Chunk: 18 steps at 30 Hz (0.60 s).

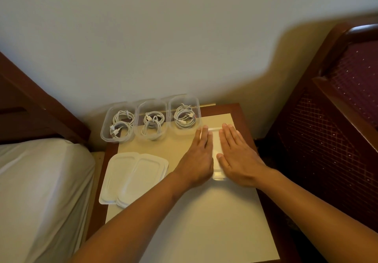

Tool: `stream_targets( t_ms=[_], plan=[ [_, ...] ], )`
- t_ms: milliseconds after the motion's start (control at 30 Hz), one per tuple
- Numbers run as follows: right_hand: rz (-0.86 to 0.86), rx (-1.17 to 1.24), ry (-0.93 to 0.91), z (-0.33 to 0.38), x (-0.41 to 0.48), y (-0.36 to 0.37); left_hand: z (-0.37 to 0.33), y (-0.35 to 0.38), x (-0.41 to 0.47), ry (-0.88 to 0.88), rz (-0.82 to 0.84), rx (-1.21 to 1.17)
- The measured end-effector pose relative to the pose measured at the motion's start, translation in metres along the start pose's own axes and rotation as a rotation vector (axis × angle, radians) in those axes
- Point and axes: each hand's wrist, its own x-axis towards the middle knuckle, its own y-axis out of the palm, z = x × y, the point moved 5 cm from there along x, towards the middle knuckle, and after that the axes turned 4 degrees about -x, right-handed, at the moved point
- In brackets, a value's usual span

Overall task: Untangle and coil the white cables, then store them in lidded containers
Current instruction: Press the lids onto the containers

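Hands: left hand, right hand flat, fingers straight, atop white lidded plastic container, near bedside table's right edge.
Open tubs: three clear plastic tubs, far edge, holding coiled white cables.
Spare lids: stacked white lids, left edge.

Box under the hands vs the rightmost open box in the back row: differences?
The box under the hands is lidded; the rightmost open box is not. Left hand and right hand press the first; the second is untouched, its coiled cables visible. Both sit on the table.
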Motion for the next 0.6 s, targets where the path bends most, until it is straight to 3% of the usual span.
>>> stream_targets(
  t_ms=[133, 233, 400, 600],
  plan=[
    [-0.019, 0.044, 0.013, -0.002, 0.001, 0.006, 0.004, 0.008, -0.002, -0.033, -0.103, -0.312],
    [-0.015, -0.002, 0.007, 0.002, 0.0, 0.002, 0.001, 0.005, -0.007, -0.036, -0.11, -0.401],
    [-0.131, -0.138, 0.126, 0.017, -0.013, -0.014, 0.002, 0.005, -0.025, -0.303, -0.325, -0.603],
    [-0.11, -0.046, 0.191, 0.038, -0.021, 0.001, -0.01, 0.001, -0.036, -0.373, -0.429, -0.583]
  ],
)
